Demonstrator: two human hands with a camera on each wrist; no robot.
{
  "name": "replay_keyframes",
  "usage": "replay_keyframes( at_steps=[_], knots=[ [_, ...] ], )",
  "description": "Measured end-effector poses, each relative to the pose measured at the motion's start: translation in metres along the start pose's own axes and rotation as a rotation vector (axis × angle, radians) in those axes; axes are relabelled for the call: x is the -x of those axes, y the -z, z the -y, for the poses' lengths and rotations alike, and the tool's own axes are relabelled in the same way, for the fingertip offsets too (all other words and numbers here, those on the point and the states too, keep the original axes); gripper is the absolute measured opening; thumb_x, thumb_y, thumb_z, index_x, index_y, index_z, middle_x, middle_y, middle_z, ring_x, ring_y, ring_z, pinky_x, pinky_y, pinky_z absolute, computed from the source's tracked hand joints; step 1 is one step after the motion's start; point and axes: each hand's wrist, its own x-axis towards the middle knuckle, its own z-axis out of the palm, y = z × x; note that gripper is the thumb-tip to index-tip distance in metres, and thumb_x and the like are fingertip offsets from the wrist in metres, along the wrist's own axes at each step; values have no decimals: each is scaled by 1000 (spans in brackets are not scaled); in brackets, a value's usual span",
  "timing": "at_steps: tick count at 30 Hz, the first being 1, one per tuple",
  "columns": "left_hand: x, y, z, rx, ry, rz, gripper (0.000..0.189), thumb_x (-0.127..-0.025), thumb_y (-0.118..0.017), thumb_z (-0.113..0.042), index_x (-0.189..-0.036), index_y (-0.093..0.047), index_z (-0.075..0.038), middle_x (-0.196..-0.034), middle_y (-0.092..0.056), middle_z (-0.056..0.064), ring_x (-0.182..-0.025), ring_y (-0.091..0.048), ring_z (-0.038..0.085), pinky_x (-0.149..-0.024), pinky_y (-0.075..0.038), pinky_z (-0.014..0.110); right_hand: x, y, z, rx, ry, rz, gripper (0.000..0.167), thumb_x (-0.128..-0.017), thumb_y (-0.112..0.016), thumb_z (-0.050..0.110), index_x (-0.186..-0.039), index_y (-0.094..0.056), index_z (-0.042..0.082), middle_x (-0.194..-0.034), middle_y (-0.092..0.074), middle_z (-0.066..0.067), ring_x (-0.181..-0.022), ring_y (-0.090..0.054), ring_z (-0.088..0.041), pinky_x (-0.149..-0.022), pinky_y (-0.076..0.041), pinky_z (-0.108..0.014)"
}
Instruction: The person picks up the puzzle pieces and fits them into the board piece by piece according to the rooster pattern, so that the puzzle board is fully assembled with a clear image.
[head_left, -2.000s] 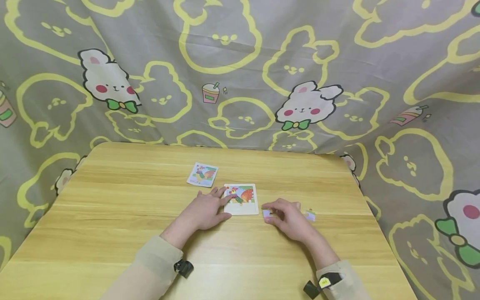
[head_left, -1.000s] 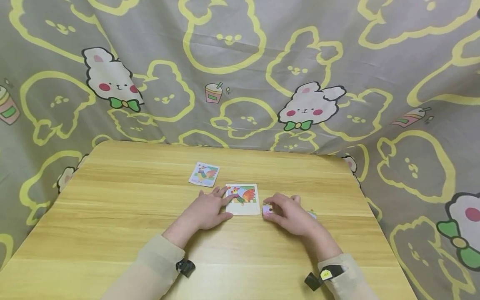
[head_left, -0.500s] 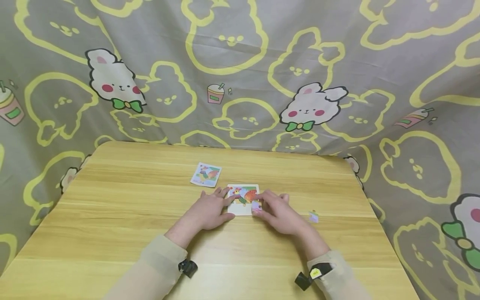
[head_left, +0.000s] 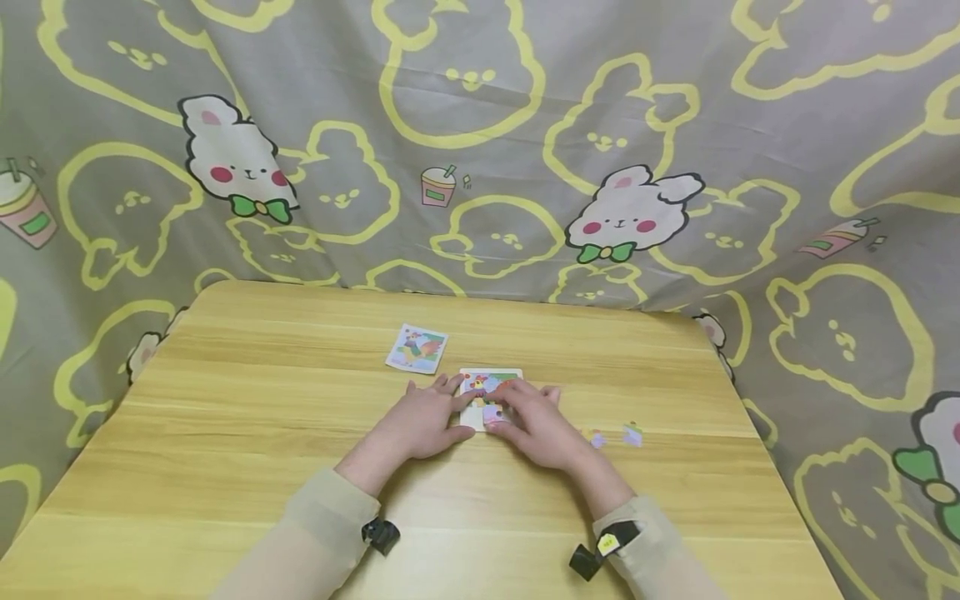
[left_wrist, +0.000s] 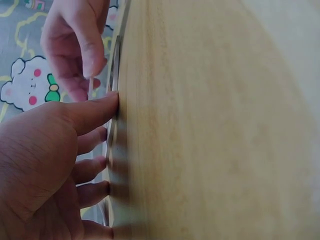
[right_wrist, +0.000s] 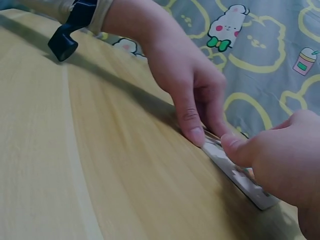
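Note:
A small white jigsaw tray point(head_left: 471, 419) with a colourful rooster picture lies flat on the table. My left hand point(head_left: 426, 421) rests at its left side, fingers spread over the edge and thumb at the near corner. In the left wrist view, those fingertips press down along the tray. My right hand point(head_left: 534, 425) pinches a lilac puzzle piece point(head_left: 492, 414) between thumb and fingers, over the tray's pale lower strip. Seen from the left wrist, this piece point(left_wrist: 91, 87) is tilted up on edge. The right hand's fingers hide part of the rooster picture.
Two loose puzzle pieces, one point(head_left: 597, 438) near the right wrist and another point(head_left: 632, 433) farther right, lie on the wooden table point(head_left: 300, 358). A square card point(head_left: 417, 348) with a rooster picture lies behind the left hand. A patterned curtain point(head_left: 337, 250) surrounds the table.
My right hand has carried the lilac piece left from beside the tray to over its lower strip. The loose piece near the wrist has come into sight. My left hand stays on the tray.

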Motion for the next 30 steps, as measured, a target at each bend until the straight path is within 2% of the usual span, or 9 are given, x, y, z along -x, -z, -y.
replay_keyframes(
  at_steps=[3,10,16,20,25,30],
  knots=[
    [-1,0,0,-2,1,2,66,-103,-65,-52,-159,-52,-20,-169,-35,13,-152,-35,45,-107,-34,79,-3,-4,2,12,0,-5,44,-102,-74,31,-140,-65,11,-130,-64,1,-113,-59,-15,-96,-18,-51],
    [-1,2,-1,-4,8,10,67,-103,-65,-53,-160,-51,-21,-169,-35,12,-152,-35,43,-107,-33,79,-6,-12,5,42,-25,-24,45,-99,-77,33,-138,-66,12,-125,-65,2,-119,-60,-19,-100,-21,-53],
    [-1,1,0,-15,10,4,68,-102,-61,-60,-159,-52,-24,-168,-37,13,-151,-37,43,-108,-34,79,-9,-16,6,56,-8,-25,46,-95,-81,34,-134,-70,11,-117,-63,5,-107,-59,-14,-96,-23,-50],
    [-1,0,0,-11,8,-2,68,-102,-60,-61,-159,-53,-25,-168,-38,13,-151,-37,43,-107,-34,79,-11,-18,5,63,-8,-36,47,-94,-82,35,-133,-71,11,-114,-62,6,-105,-58,-13,-95,-23,-49],
    [-1,0,0,-11,10,0,67,-102,-62,-59,-159,-53,-23,-168,-37,13,-151,-37,43,-107,-34,79,-12,-18,5,70,-19,-27,50,-93,-82,38,-134,-71,11,-112,-62,6,-106,-59,-15,-95,-24,-48],
    [-1,1,0,-21,9,2,67,-103,-62,-57,-159,-52,-21,-169,-36,12,-151,-36,43,-107,-34,78,-9,-15,5,67,-16,-20,52,-96,-81,34,-139,-69,9,-114,-62,3,-102,-58,-14,-97,-24,-50]
  ],
)
